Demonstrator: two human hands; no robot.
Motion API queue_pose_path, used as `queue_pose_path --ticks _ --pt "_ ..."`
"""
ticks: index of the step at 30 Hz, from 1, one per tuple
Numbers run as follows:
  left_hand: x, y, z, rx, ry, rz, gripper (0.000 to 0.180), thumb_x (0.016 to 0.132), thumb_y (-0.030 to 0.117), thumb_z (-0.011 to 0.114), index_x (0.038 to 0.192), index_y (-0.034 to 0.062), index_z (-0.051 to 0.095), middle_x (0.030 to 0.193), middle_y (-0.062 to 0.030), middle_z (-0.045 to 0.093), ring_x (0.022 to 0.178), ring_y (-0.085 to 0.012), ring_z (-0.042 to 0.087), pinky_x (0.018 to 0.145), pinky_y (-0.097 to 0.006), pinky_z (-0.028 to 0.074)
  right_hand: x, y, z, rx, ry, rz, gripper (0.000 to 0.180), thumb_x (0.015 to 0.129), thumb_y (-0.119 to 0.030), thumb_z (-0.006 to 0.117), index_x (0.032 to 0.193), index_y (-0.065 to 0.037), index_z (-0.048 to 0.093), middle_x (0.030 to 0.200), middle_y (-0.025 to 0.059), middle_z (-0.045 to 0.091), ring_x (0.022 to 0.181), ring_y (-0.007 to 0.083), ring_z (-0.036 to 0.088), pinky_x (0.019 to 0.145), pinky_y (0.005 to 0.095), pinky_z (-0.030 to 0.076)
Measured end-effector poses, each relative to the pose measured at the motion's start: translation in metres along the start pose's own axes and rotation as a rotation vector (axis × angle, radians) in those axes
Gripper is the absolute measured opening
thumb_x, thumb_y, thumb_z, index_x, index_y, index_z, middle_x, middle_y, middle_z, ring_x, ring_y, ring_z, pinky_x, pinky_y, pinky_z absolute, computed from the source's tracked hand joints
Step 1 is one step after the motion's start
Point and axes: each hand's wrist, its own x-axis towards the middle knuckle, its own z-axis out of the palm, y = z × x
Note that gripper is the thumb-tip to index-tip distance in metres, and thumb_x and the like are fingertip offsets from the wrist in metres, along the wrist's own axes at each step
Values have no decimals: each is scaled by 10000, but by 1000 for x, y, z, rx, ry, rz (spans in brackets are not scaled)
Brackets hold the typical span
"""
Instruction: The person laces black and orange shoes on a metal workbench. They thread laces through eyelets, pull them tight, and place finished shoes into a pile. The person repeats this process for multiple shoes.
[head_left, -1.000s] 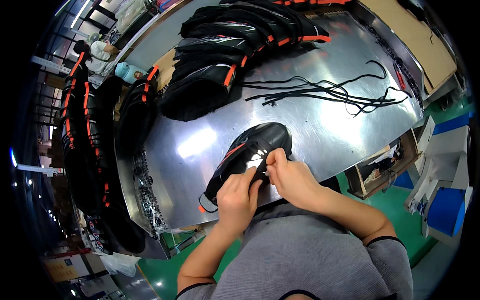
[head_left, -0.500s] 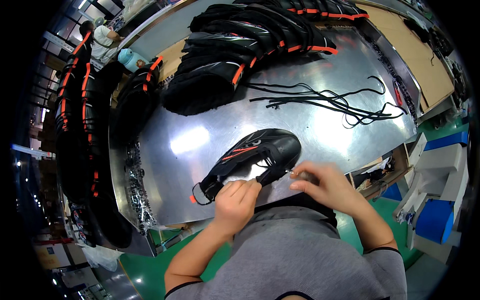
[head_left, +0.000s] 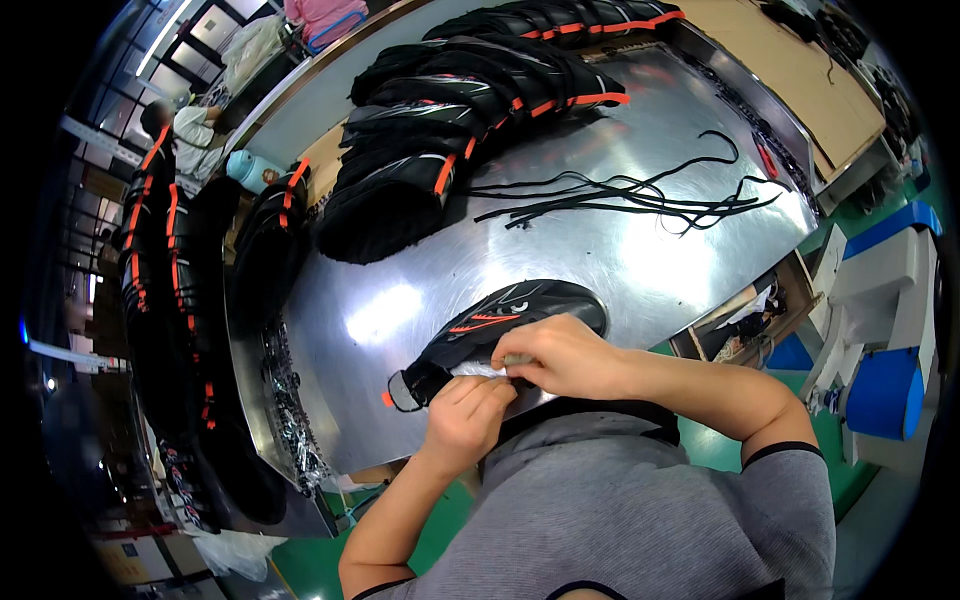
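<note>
A black shoe upper with orange stripes lies on the metal table, its toe to the right and a heel loop with an orange tab to the left. At its near edge my left hand is closed, fingertips pinching the upper's side. My right hand reaches over the shoe opening, thumb and fingers pinched together close to the left fingertips. What the right fingers hold is too small and covered to make out. White lining shows between the hands. Black laces lie loosely farther back on the table.
A long row of black shoe uppers leans across the back of the metal table. More uppers stand in rows on the left. A blue bottle is behind them. An open drawer sits at the right edge; another person is far left.
My right hand has moved left from beside the shoe to over its opening, meeting the left hand. My left hand keeps its pinch at the near edge. The view has shifted slightly.
</note>
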Motion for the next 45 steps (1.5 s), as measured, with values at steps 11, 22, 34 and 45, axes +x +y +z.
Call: queue_pose_path --ticks 11,22,34,45 --pt "15 4 -23 -267 -190 -406 492 816 -5 781 1242 -13 537 936 -135 738 809 -258 729 733 -338 563 13 17 -9 574 143 198 163 938 -72 695 1091 -21 715 1009 39 725 949 88 665 868 261 530" --pt "22 6 6 146 209 -685 305 775 272 857 966 91 704 862 -49 694 821 -247 618 877 -385 429 12 24 10 747 -3 453 124 887 -78 733 978 -15 677 890 2 685 802 63 604 720 217 475" --pt "22 8 3 67 225 -670 305 699 151 887 918 69 690 895 -42 685 869 -237 605 914 -370 392 -21 -1 -6 -11 87 172 184 955 -183 641 1049 -60 543 812 124 696 717 345 685 610 435 514" --pt "23 7 3 65 225 -687 335 698 165 895 941 61 689 895 -50 681 888 -236 610 918 -377 390 -7 -5 -16 -246 -72 149 206 923 -186 677 1029 -66 546 757 111 688 713 344 680 629 451 510"
